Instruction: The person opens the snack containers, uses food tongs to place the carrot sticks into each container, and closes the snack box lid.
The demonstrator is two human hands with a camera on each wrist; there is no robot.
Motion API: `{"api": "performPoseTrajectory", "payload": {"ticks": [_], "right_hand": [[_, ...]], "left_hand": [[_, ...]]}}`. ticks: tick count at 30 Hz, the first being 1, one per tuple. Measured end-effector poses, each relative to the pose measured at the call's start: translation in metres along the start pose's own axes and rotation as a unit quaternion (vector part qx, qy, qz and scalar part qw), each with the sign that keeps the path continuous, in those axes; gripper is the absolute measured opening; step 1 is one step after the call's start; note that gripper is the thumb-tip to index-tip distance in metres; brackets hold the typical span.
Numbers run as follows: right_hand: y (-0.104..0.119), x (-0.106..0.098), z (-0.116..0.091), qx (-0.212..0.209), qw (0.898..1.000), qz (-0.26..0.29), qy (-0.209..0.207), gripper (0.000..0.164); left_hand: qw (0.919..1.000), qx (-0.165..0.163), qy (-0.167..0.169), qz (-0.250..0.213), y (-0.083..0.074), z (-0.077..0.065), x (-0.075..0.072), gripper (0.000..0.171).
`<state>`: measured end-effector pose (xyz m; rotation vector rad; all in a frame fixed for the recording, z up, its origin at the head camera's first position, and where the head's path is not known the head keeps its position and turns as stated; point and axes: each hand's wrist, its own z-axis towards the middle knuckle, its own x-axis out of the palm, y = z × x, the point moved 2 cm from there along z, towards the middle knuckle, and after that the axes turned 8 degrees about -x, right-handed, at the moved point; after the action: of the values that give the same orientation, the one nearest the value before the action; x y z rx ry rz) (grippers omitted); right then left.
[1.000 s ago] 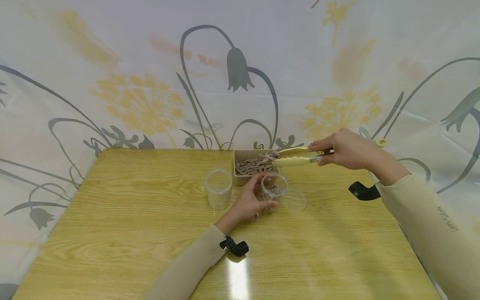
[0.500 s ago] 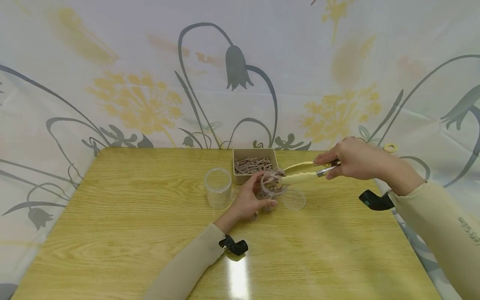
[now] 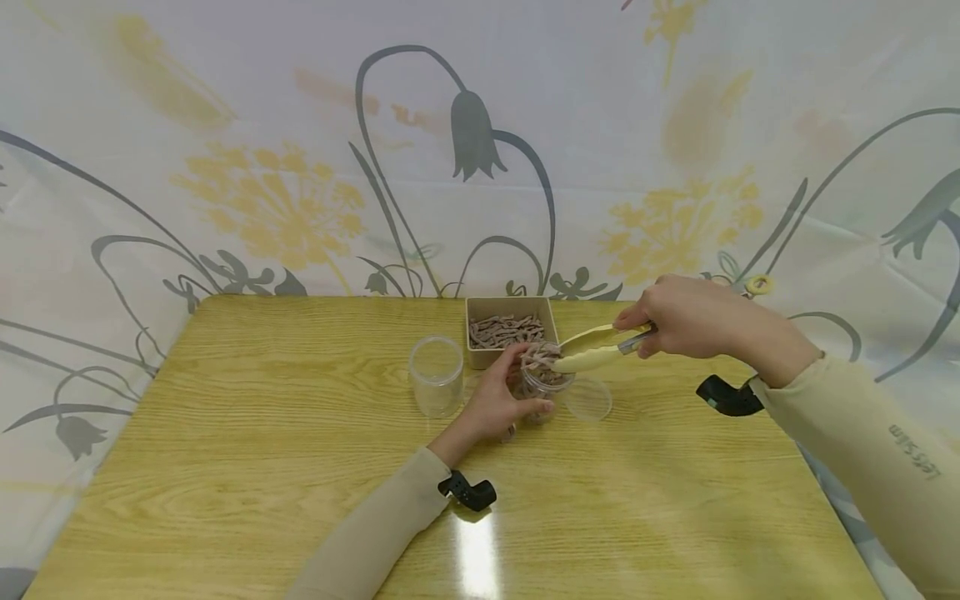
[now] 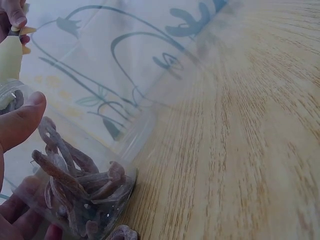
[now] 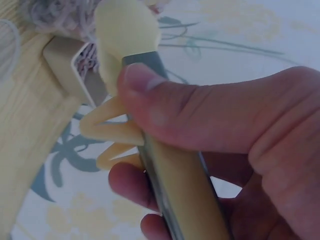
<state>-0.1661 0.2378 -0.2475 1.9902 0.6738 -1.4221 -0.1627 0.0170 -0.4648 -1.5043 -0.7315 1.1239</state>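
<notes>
A wood-grain table (image 3: pixel 262 467) is backed by a pale cloth (image 3: pixel 300 150) printed with grey and yellow flowers, and a bright reflection is cast on the tabletop near its front edge. The two hands are held apart, each clamped on something. By the left hand (image 3: pixel 497 402), a clear jar (image 3: pixel 543 386) is gripped, with the thumb on one side and the fingers on the other; brown sticks (image 4: pixel 87 185) are seen through its wall in the left wrist view, and one more piece lies outside, beside its base. By the right hand (image 3: pixel 686 318), a pair of yellow tongs (image 3: pixel 592 358) is held, with the thumb pressed along the handle. The tips of the tongs are set at the mouth of the jar, where a clump (image 3: pixel 538 357) of the same sticks is heaped; whether it is pinched there cannot be told. Just behind the jar, a beige box (image 3: pixel 491 360) is placed, its floor covered with more sticks. To the left, a second clear jar (image 3: pixel 437 383) is stood, and a clear lid (image 3: pixel 589 400) is laid flat to the right of the gripped jar. Light sleeves (image 3: pixel 386 525) and black wrist cameras (image 3: pixel 468 492) are worn on both arms.
</notes>
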Motion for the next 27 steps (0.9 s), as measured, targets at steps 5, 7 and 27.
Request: {"api": "performPoseTrajectory", "payload": {"ticks": [5,7,27], "right_hand": [[0.022,-0.008,0.008,0.032,0.997,-0.066,0.018,0.034],[0.03,-0.01,0.011,0.036,0.995,-0.09,0.018,0.032],[0.057,0.007,0.043,-0.014,0.97,-0.242,0.002,0.02]], "left_hand": [[1.0,0.005,0.0,-0.006,0.0,0.0,0.001,0.085],[0.9999,0.008,0.001,-0.011,0.0,-0.001,0.001,0.085],[0.9993,0.031,-0.002,-0.022,-0.001,0.0,0.001,0.084]]}}
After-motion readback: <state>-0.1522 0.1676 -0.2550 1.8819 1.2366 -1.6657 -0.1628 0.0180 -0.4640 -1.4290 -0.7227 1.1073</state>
